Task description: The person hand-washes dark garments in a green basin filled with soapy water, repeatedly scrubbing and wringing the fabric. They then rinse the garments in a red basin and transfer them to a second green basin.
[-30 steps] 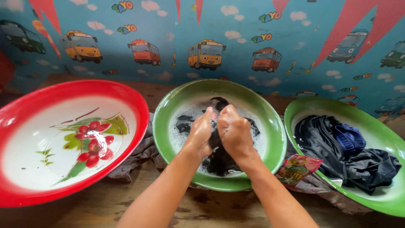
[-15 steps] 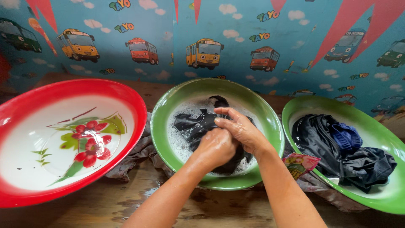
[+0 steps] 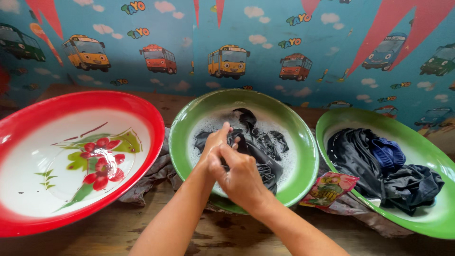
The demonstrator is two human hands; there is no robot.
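A green basin in the middle holds soapy water and a dark wet garment. Both my hands are over this basin, pressed close together. My left hand grips a fold of the garment at the near side. My right hand clasps the same cloth just below it, partly covering the left. The rest of the garment trails off toward the basin's far rim among the suds.
A red-rimmed white basin with a flower pattern stands on the left. A second green basin on the right holds dark and blue clothes. A small pink sachet lies between the green basins. A bus-patterned wall covering stands behind.
My hands have kept rubbing the garment, pulling back from the basin's middle toward its near side; the cloth has shifted and bunched between them.
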